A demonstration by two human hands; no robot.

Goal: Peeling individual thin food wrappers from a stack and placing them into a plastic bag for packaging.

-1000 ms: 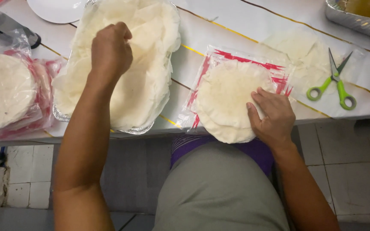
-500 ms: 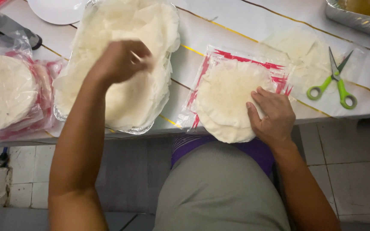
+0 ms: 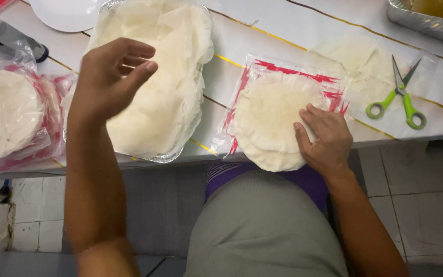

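Overhang risk: the stack of round flatbreads [image 3: 275, 120] sits on its opened clear-and-red wrapper [image 3: 288, 69] with its near edge hanging past the front lip of the desk [image 3: 262, 38], above the person's lap. I'd judge that a pull towards the body, or the palm lifting off, could let the stack slide off.
Right hand: the right hand [image 3: 324, 141] lies flat on the near right part of that stack, fingers [image 3: 311, 115] spread and extended, pressing rather than gripping anything.
Stack against fingers: the bread lies directly under those fingertips and spreads away to the left and far side of them; the thumb points towards the desk edge.
Tearing risk: the sheets look thin and soft, so peeling one off with a sideways drag might rip it or lift two at once.
Left hand: the left hand [image 3: 111, 82] hovers empty above the foil tray [image 3: 173, 156], fingers loosely curled and apart, holding nothing.
Tray pile: the loose flatbreads [image 3: 173, 77] heaped in the tray lie just beneath and to the right of that hand; I can't tell if it touches them.
Further off: sealed packs of flatbread [image 3: 11, 118] at the left, green-handled scissors [image 3: 403, 95] well to the right.
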